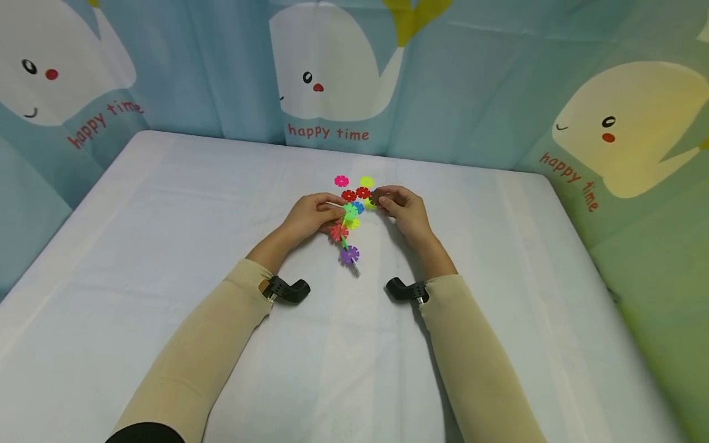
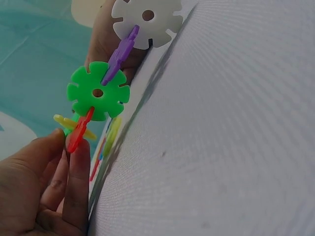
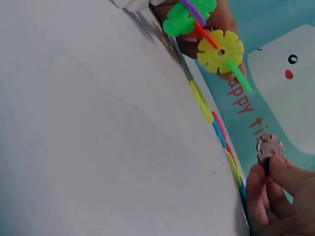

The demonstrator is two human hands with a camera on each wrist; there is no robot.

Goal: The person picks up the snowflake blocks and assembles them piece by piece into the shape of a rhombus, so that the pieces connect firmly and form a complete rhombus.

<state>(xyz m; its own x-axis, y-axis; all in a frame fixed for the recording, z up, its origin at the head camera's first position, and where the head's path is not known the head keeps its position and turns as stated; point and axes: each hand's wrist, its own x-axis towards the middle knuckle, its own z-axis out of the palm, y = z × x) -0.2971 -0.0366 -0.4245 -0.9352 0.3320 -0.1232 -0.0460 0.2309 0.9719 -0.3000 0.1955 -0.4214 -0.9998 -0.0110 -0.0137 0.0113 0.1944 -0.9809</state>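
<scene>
My left hand (image 1: 310, 215) pinches the far end of a chain of interlocking notched plastic discs between thumb and fingertips. The chain joins a white disc (image 2: 165, 24), a purple disc (image 1: 350, 255), a green disc (image 2: 81, 91), a red disc (image 2: 78, 135) and a yellow disc (image 3: 211, 59), with another green disc at the fingertips. It slants toward the near side of the table. To its right, my right hand (image 1: 407, 212) pinches a single dark brown disc (image 3: 268, 143) between thumb and fingers, apart from the chain.
Loose discs lie on the white-covered table (image 1: 221, 184) between and beyond the hands: a pink disc (image 1: 341, 181), a yellow disc (image 1: 367, 181), a red disc (image 1: 362, 192), a blue disc (image 1: 359, 208) and others. A whale-printed curtain (image 1: 471, 111) borders the table behind and at the sides.
</scene>
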